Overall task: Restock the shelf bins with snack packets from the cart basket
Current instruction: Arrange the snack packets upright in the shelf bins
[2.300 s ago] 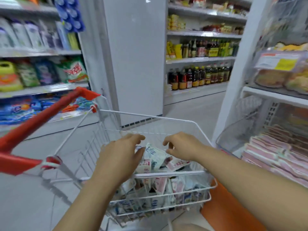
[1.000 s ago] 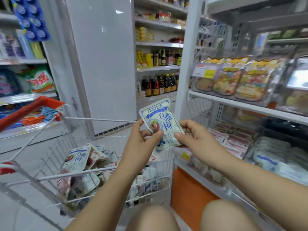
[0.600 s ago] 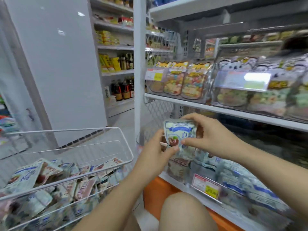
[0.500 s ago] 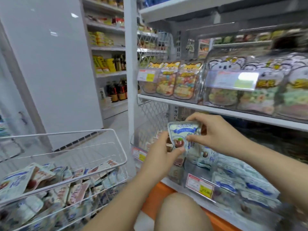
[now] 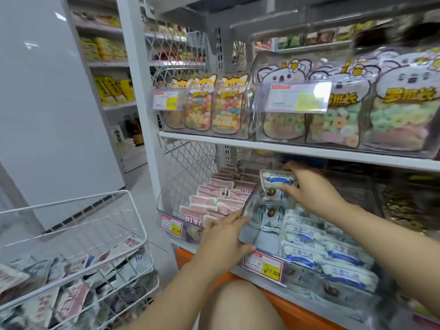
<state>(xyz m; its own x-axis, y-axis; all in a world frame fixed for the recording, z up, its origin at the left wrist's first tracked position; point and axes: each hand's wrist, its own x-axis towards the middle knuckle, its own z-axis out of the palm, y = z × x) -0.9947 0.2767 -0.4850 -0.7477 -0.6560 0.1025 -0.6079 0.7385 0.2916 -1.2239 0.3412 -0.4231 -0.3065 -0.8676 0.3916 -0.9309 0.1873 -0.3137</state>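
Your right hand [image 5: 312, 190] pinches the white-and-blue snack packet [image 5: 273, 186] upright over the clear bin [image 5: 250, 206], reaching under the shelf [image 5: 309, 150]. Your left hand [image 5: 223, 241] grips the bin's front corner.

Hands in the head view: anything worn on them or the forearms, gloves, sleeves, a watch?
Nothing worn. The left hand and right hand are bare: no gloves, rings or watch showing. The left forearm and right forearm show no sleeve.
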